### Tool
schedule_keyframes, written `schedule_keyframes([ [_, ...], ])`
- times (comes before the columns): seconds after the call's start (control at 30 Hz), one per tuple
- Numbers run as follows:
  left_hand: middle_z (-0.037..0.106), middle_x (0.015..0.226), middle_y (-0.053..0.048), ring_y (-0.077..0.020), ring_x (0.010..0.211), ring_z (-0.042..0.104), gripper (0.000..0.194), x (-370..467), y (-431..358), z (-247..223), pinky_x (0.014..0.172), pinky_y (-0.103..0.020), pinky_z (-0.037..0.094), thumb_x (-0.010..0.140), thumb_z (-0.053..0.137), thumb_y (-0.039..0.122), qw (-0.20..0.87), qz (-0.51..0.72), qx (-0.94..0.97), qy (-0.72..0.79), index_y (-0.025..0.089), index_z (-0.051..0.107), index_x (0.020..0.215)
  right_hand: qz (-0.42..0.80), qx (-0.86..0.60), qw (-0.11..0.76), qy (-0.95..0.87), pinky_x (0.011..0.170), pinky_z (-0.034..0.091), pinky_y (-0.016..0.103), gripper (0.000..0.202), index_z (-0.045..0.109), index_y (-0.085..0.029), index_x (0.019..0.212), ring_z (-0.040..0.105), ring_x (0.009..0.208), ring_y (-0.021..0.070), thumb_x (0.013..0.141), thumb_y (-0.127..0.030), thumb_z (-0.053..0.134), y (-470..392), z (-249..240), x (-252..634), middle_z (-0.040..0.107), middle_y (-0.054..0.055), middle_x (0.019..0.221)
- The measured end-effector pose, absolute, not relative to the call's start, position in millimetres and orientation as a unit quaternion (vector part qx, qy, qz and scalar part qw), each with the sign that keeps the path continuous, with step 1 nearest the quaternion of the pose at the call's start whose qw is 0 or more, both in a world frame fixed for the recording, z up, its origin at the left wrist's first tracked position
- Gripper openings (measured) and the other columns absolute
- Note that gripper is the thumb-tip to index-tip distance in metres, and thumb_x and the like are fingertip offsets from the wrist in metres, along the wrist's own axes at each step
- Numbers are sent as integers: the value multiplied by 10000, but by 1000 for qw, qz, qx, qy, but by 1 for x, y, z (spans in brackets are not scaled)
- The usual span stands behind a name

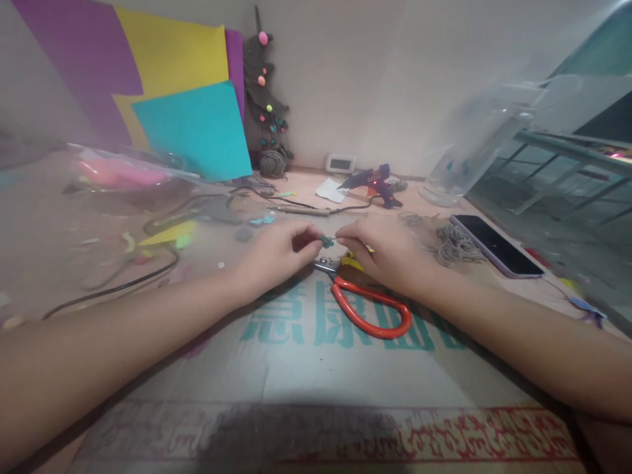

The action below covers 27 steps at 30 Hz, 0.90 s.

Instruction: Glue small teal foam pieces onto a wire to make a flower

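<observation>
Close together over the middle of the table are my left hand (281,258) and my right hand (382,250). Between the thumb and forefinger of my left hand is a small dark teal piece (326,242), shaped like a little flower or bow. My right fingertips pinch a thin strand (336,238) that seems to run to this piece; its far end is hidden in the fingers. Red-handled scissors (348,313) lie just below, partly covered by my right hand. Something yellow (351,263) shows beside them under that hand.
A glue gun (370,179) with a lit red light rests behind, its cord trailing left. Right are grey cord (459,245), a phone (496,245) and a clear plastic jug (451,174). Coloured sheets (197,131) and a pompom-decorated tree (261,99) stand at the back left.
</observation>
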<state>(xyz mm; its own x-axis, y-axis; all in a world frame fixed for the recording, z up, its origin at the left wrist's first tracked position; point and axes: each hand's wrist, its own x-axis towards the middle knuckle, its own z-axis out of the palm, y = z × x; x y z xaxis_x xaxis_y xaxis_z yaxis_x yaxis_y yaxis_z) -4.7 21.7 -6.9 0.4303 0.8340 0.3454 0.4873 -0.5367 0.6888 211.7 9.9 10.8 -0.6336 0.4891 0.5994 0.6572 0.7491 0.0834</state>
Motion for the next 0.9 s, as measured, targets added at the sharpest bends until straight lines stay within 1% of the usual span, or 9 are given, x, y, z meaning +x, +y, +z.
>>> schedule_keyframes([
  [0.13,699,740,5,-164,702,627,215,-7,22,-7,667,-289,438,920,515,337,221,339,823,399,188,647,838,-146,-329,282,-889,686,420,314,253,683,-150,932,603,750,192,997,-256,463,10,8,211,702,66,781],
  [0.27,670,738,0,-169,719,607,173,-7,21,-5,668,-289,429,892,497,277,204,329,830,401,185,602,791,-153,-318,296,-887,662,402,311,247,674,-143,919,580,725,189,992,-220,451,11,7,212,692,69,767],
  [0.43,618,718,-12,-169,700,552,155,-5,18,-1,644,-290,392,843,484,225,152,309,859,378,179,584,734,-165,-307,270,-898,643,372,311,273,675,-151,893,547,708,189,990,-199,424,10,11,211,666,68,735],
  [0.57,621,733,-32,-180,712,545,155,-3,17,1,658,-298,394,836,499,241,120,301,873,365,173,598,737,-179,-285,259,-905,641,369,313,277,679,-151,887,530,702,190,978,-169,419,9,10,210,648,70,720],
  [0.73,638,750,-45,-191,732,560,166,-3,16,2,667,-305,402,846,504,244,104,287,878,368,173,617,747,-200,-265,252,-909,633,372,306,277,675,-155,888,514,694,189,956,-110,411,9,9,210,635,64,722],
  [0.9,651,785,-55,-199,756,567,173,-4,15,1,683,-310,406,860,503,251,96,279,882,368,167,634,784,-210,-259,253,-908,635,389,289,266,683,-139,885,502,683,180,948,-102,427,9,11,210,621,62,710],
])
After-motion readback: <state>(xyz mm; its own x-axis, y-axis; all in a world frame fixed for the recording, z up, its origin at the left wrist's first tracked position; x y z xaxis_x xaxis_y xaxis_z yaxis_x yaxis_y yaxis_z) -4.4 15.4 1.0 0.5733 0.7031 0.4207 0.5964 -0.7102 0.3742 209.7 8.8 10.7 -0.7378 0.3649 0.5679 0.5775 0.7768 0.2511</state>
